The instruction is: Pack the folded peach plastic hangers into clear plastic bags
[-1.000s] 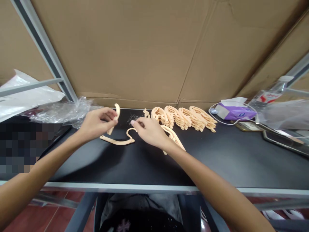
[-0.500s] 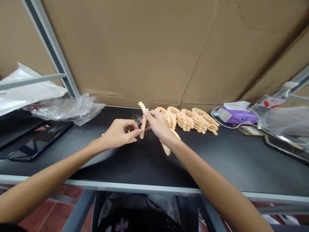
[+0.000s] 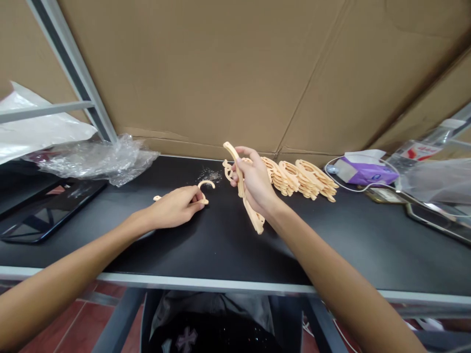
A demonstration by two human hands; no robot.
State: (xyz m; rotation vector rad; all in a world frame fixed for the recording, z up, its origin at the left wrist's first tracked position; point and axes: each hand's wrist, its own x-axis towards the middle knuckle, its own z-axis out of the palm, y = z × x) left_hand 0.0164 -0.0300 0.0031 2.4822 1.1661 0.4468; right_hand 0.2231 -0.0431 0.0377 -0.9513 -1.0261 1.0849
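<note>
The right hand (image 3: 254, 180) holds a pale strip (image 3: 240, 180) (gently curved); left of the strip, the left hand (image 3: 177, 208) pinches a hooked piece (image 3: 207, 182).

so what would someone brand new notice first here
Probably the right hand near the middle, holding a pale curved strip above the black tabletop, with the left hand at a hooked piece lower to its left. Next might come the row of stacked pale pieces along the back, right of center. Farther right, the purple tissue pack stands out in color.
</note>
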